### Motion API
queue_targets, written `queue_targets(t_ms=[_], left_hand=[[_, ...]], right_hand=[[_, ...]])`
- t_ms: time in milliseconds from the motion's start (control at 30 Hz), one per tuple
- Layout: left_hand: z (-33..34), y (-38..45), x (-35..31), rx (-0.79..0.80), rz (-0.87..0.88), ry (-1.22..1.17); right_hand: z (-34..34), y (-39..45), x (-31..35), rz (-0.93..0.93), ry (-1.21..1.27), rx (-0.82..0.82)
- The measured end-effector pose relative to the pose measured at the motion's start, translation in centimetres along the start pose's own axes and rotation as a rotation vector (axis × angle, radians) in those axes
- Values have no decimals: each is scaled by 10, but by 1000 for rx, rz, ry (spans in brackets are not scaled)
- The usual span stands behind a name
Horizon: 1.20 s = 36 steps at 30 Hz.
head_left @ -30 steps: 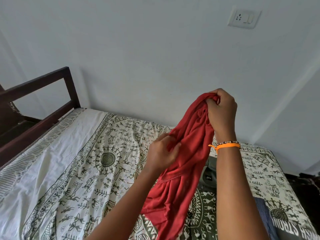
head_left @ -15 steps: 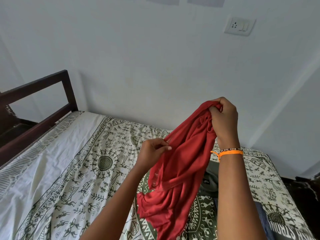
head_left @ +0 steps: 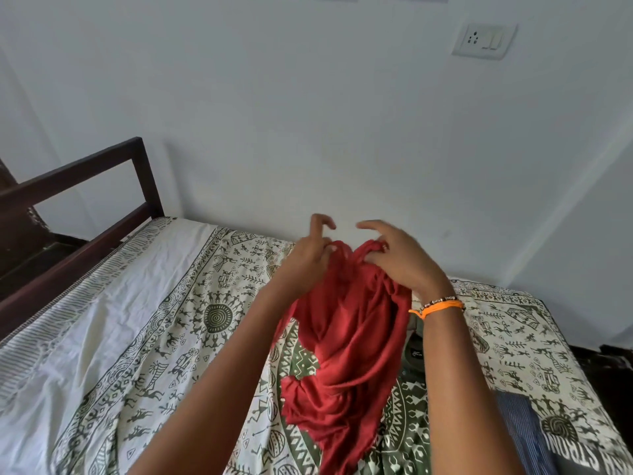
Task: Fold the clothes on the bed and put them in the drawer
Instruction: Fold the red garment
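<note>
Two hands worked at frame centre, above a bed (head_left: 144, 323) whose wide left stretch of sheet lay bare up to the dark frame (head_left: 78, 207) at left. The left hand (head_left: 305, 258) and right hand (head_left: 404, 262) each pinched the top edge of a red cloth (head_left: 349, 337), other fingers spread. The cloth hung below them, its lower end resting bunched on the sheet.

The dark garment (head_left: 415, 351) is mostly hidden behind the right forearm; the striped cloth (head_left: 524, 437) is cut off below
</note>
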<state>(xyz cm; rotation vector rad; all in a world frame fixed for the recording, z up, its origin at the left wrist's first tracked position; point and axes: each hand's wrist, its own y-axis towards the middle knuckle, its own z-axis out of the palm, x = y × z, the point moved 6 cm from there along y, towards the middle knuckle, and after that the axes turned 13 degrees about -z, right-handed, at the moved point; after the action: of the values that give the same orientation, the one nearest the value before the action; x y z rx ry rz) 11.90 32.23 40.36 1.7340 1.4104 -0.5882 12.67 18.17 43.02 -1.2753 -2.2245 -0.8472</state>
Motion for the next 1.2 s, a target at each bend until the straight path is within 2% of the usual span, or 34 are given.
queue_targets(t_ms=[33, 67, 233, 333, 400, 567, 667, 733, 833, 967, 1033, 1067, 1100, 1167, 1200], left_hand=[[2, 2, -11, 36, 49, 26], [3, 3, -19, 65, 81, 29], [3, 2, -21, 113, 60, -143], [4, -8, -7, 39, 69, -98], [4, -13, 15, -35, -20, -83], [-2, -20, 73, -180, -374, -108], [-19, -14, 86, -298, -463, -144], [-31, 2, 77, -286, -436, -253], [-61, 38, 41, -305, -274, -362], [-127, 70, -23, -540, -7, -552], [-143, 77, -41, -590, 82, -609], [-143, 79, -47, -572, 90, -612], [-138, 81, -48, -526, 69, -599], [-125, 82, -42, -430, -19, -575], [-121, 80, -37, -414, -55, -569]], right_hand=[[14, 1, 4, -18, 19, 113], [22, 2, 6, -18, -3, 159], [0, 4, 2, -1, -158, -137], [-22, 4, 6, -35, -209, -262], [-37, 4, 7, -43, -220, -339], [-61, 13, 4, -62, -123, -448], [-67, 26, 5, -61, -80, -538], [-77, 40, 12, -73, -68, -595], [-111, 67, 28, -112, -109, -705], [-177, 86, 74, -313, -99, -1117], [-184, 94, 96, -493, -29, -1215], [-176, 104, 103, -545, -7, -1134], [-161, 116, 105, -538, -19, -969], [-118, 141, 89, -389, -118, -543], [-106, 146, 76, -312, -134, -447]])
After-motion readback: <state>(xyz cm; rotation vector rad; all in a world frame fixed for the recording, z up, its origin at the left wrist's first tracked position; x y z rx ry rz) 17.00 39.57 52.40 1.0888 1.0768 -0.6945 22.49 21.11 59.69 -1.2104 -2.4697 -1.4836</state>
